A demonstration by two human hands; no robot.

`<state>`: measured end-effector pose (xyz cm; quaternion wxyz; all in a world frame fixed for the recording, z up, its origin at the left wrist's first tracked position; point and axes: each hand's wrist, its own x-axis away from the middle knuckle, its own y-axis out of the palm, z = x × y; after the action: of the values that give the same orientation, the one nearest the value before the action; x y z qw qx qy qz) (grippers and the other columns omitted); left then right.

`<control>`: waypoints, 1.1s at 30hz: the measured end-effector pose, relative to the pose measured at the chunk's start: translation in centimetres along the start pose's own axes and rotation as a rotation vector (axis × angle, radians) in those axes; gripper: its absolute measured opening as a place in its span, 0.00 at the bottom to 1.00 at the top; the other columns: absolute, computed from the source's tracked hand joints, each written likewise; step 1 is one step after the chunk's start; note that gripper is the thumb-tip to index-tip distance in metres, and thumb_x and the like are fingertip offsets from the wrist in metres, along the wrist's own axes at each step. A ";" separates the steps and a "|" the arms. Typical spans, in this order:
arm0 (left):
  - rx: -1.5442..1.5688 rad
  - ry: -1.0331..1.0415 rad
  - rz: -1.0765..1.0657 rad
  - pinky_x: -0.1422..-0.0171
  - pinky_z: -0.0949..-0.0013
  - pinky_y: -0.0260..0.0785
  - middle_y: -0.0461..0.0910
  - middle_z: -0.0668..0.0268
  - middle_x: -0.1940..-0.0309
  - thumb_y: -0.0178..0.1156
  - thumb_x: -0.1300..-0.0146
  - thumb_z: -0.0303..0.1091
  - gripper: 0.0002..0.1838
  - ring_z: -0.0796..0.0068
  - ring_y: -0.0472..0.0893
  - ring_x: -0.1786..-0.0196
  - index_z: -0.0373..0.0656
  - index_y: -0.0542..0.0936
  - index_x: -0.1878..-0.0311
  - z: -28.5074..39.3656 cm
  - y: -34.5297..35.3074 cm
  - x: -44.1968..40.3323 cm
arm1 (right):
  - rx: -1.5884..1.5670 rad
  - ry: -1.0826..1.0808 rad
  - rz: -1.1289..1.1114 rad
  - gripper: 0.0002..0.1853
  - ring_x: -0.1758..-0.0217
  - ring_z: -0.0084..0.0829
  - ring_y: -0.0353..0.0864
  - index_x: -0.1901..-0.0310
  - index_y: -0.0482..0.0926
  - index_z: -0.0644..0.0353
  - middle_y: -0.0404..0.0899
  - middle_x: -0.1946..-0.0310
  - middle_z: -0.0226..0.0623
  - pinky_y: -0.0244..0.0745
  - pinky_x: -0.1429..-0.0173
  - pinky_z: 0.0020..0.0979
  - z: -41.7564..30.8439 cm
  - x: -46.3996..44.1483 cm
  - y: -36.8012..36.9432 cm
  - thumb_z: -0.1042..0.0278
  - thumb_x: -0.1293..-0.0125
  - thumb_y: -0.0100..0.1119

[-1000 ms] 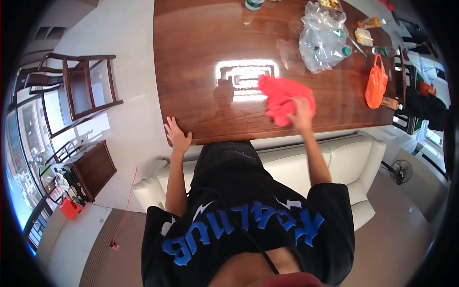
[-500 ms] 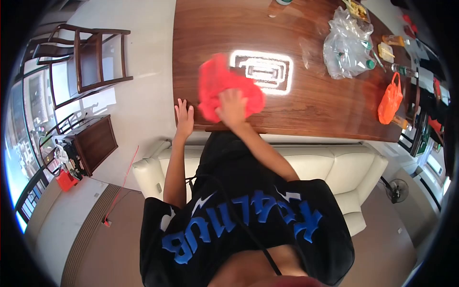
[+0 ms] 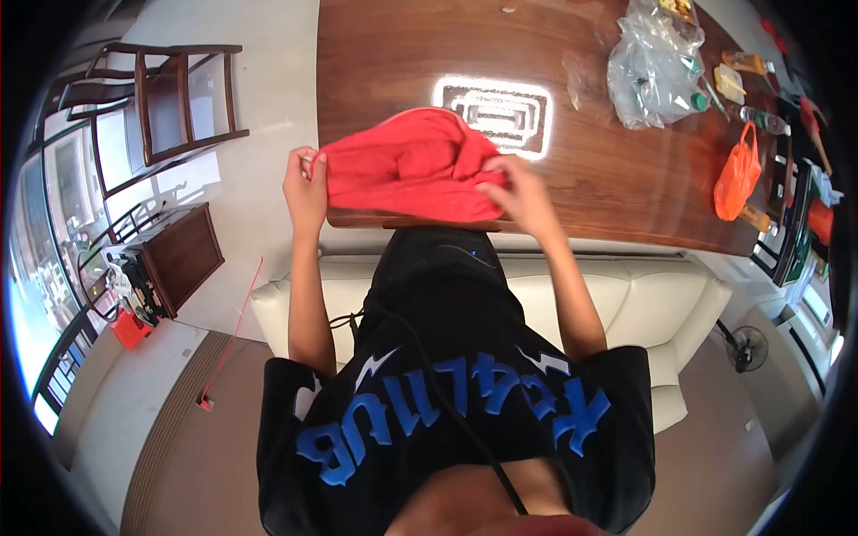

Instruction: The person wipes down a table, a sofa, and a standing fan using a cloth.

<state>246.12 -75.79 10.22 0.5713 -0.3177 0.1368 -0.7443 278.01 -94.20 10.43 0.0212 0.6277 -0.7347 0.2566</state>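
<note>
A red cloth (image 3: pixel 402 170) is stretched between my two hands over the near left part of the brown wooden table (image 3: pixel 608 201). My left hand (image 3: pixel 307 183) pinches the cloth's left end, just beyond the table's left edge. At the cloth's right end, my right hand (image 3: pixel 520 192) grips the bunched fabric with fingers and thumb. Folds run across the middle and right of the cloth. A bright light reflection lies on the tabletop behind it.
A clear plastic bag (image 3: pixel 652 76) with bottles, an orange bag (image 3: pixel 737 183), a food container (image 3: pixel 728 83) and more bottles stand at the table's right. A cream sofa (image 3: pixel 626 295) runs along the near edge. A wooden chair (image 3: pixel 188 98) is at left.
The right hand earlier pressed the cloth on the table and moved left with it. Now the cloth is spread between both hands, and the left hand has left the table edge and taken hold of it.
</note>
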 end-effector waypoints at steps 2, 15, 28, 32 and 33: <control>-0.085 0.154 0.214 0.52 0.67 0.69 0.72 0.59 0.59 0.60 0.30 0.28 0.16 0.70 0.73 0.62 0.37 0.71 0.42 0.5 2.1 0.0 | 0.236 -0.033 0.146 0.19 0.40 0.52 0.71 0.45 0.76 0.58 0.77 0.47 0.49 0.66 0.33 0.44 3.2 1.6 -2.7 0.67 0.37 0.67; -0.662 0.460 -0.194 0.37 0.08 0.41 0.34 0.64 0.18 0.72 0.52 0.63 0.54 0.33 0.29 0.20 0.67 0.57 0.22 3.9 20.9 -7.3 | 0.123 0.423 0.323 0.23 0.36 0.56 0.68 0.39 0.71 0.61 0.69 0.41 0.55 0.65 0.30 0.46 9.5 14.3 -3.4 0.76 0.37 0.58; -0.716 0.119 -0.098 0.40 0.38 0.71 0.63 0.46 0.32 0.45 0.30 0.67 0.37 0.33 0.70 0.36 0.42 0.72 0.35 6.5 22.9 -12.5 | -0.013 0.476 0.367 0.20 0.44 0.49 0.78 0.41 0.73 0.63 0.76 0.45 0.53 0.79 0.46 0.40 11.9 20.3 1.5 0.71 0.33 0.60; -0.645 0.045 -0.477 0.41 0.44 0.73 0.76 0.36 0.45 0.41 0.29 0.67 0.43 0.39 0.80 0.45 0.28 0.79 0.46 5.3 24.3 1.4 | -0.010 0.207 0.402 0.27 0.46 0.50 0.81 0.35 0.69 0.62 0.74 0.41 0.52 0.78 0.44 0.40 12.9 14.8 2.7 0.70 0.35 0.64; -0.577 0.021 -0.662 0.41 0.43 0.73 0.80 0.36 0.50 0.41 0.28 0.67 0.43 0.37 0.82 0.49 0.27 0.79 0.47 5.0 24.4 3.7 | 0.022 0.172 0.411 0.27 0.45 0.51 0.80 0.37 0.70 0.62 0.75 0.41 0.52 0.78 0.44 0.40 12.4 13.2 2.9 0.70 0.36 0.65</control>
<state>267.38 -86.00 1.37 0.1887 -0.4833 0.2355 -0.8218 276.13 -111.02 3.37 0.0241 0.4410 -0.8397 0.3159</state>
